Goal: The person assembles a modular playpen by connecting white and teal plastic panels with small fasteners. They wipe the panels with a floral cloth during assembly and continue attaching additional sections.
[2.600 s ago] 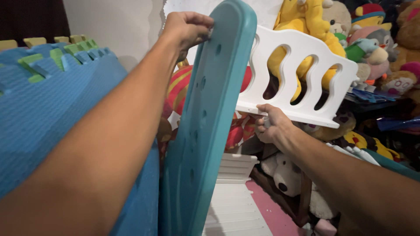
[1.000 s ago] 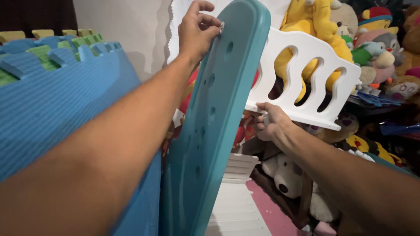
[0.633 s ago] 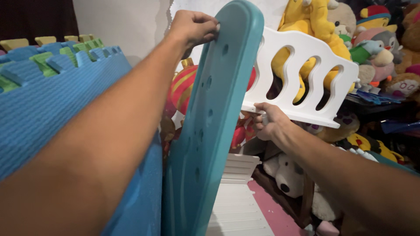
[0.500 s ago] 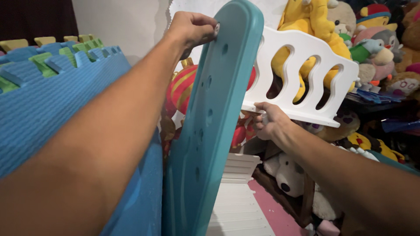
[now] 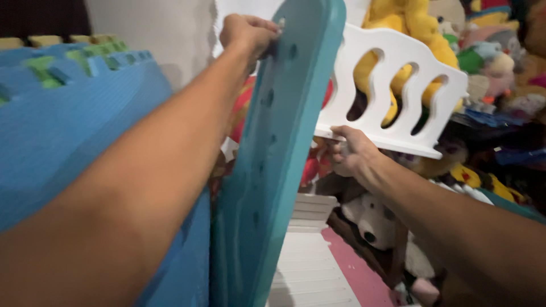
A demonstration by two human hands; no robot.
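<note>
In the head view, the left hand (image 5: 247, 34) is closed in a fist-like grip over the upper edge of a tall teal plastic panel (image 5: 273, 170), fingers curled round the far side so that only the knuckles and back of the hand show; the panel stands nearly upright, leaning a little to the right at its top, and runs from the upper middle of the view down to the bottom edge; its near face carries a row of small round dimples; the right hand (image 5: 352, 153) reaches under the lower rail of a white plastic fence panel (image 5: 392, 91) with wavy cut-out slots, fingers bent up against the rail's underside and thumb at its front, gripping it just beside the teal panel's right edge; the white panel juts out to the right from behind the teal one; to the left, a stack of blue interlocking foam mats (image 5: 74, 131) with some green pieces along the top leans close against the teal panel; behind the white panel sits a large yellow plush toy (image 5: 409, 34), partly seen through the slots, among a heap of other stuffed toys (image 5: 495, 62); lower down a white plush dog (image 5: 369, 219) lies beneath the right forearm, near a pink strip of floor (image 5: 355, 273).
</note>
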